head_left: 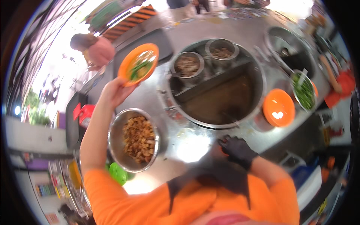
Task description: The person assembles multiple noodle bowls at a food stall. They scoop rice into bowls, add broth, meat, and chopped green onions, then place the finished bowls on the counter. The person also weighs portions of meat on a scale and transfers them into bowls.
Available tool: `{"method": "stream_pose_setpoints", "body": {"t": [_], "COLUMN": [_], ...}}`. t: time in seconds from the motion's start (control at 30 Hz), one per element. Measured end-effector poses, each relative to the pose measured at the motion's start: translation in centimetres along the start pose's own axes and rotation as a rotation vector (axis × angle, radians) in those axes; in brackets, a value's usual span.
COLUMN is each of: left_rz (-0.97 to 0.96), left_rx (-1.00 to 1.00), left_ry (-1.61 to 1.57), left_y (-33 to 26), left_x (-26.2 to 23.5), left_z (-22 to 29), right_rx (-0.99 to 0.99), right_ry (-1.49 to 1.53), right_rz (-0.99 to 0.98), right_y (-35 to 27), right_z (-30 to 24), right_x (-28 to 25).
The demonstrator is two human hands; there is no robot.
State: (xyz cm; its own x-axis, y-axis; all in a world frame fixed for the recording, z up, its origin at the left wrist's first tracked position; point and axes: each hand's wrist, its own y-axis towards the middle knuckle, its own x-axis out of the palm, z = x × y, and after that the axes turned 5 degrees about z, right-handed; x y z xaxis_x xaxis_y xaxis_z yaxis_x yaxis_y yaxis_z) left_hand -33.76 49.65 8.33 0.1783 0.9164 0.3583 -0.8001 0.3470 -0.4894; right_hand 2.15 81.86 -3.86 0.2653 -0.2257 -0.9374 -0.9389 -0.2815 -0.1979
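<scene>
Left hand (115, 92) grasping orange bowl (126, 62) by near edge; bowl tilted, long axis up-right from grip. Right hand (239, 150) gloved, grip unclear.

The head-worn left fisheye camera looks down from above the orange shirt (123, 204) and out across the steel counter (176, 165), near enough that the left hand (114, 92) and gloved right hand (239, 150) both show, bending edges toward its rim.

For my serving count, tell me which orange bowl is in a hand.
The lifted orange bowl in the left hand, with greens inside; no hand touches the other orange bowl, right of the pot.
</scene>
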Motion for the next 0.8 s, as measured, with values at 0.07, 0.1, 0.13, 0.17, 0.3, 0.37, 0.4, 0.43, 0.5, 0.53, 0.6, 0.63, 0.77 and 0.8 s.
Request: {"method": "stream_pose_setpoints", "body": {"t": [0.07,0.1,0.13,0.17,0.3,0.37,0.4,0.43,0.5,0.53,0.6,0.63,0.77,0.8], "left_rz": [0.065,0.098,0.126,0.144,0.238,0.258,0.270,0.240,0.180,0.189,0.120,0.087,0.422,0.396], "left_rx": [0.016,0.009,-0.006,0.002,0.019,0.004,-0.009,-0.024,-0.052,-0.076,-0.043,-0.028,0.114,0.252], "left_ry": [0.011,-0.029,-0.068,-0.062,-0.101,-0.114,-0.118,-0.111,-0.091,-0.081,0.102,0.192,0.909,1.431], "left_y": [5.7,8.7,11.6,14.3,23.5,27.0,28.7,30.0,31.5,31.9,31.8,30.7,27.6,27.9], "left_x": [0.1,-0.8,-1.8,-1.6,-0.6,-0.5,-0.5,-0.8,-0.9,-0.4,0.2,0.9,0.0,-1.2], "left_z": [0.5,0.6,0.3,-0.2,-2.7,-3.6,-4.2,-4.3,-4.3,-4.4,-4.4,-4.2,-2.0,-1.8], "right_rx": [0.071,0.062,0.062,0.083,0.123,0.152,0.157,0.157,0.158,0.154,0.144,0.144,0.137,0.149], "right_ry": [0.035,0.034,0.035,0.033,-0.016,-0.016,0.005,0.008,0.019,0.022,0.032,0.037,0.041,0.044], "right_rz": [-0.037,-0.037,-0.042,-0.045,-0.056,-0.053,-0.086,-0.093,-0.102,-0.096,-0.086,-0.081,-0.081,-0.086], "right_y": [0.6,0.9,0.9,0.8,1.1,1.3,1.6,1.7,1.9,2.0,1.9,1.9,1.6,1.3], "right_z": [-0.2,-0.2,-0.2,-0.1,0.1,-0.2,0.0,0.1,0.0,0.0,-0.1,-0.1,0.2,0.1], "right_x": [-0.5,-0.8,-1.0,-1.1,-0.2,-0.4,-0.4,-0.5,-0.5,-0.6,-0.6,-0.5,-0.2,0.0]}}
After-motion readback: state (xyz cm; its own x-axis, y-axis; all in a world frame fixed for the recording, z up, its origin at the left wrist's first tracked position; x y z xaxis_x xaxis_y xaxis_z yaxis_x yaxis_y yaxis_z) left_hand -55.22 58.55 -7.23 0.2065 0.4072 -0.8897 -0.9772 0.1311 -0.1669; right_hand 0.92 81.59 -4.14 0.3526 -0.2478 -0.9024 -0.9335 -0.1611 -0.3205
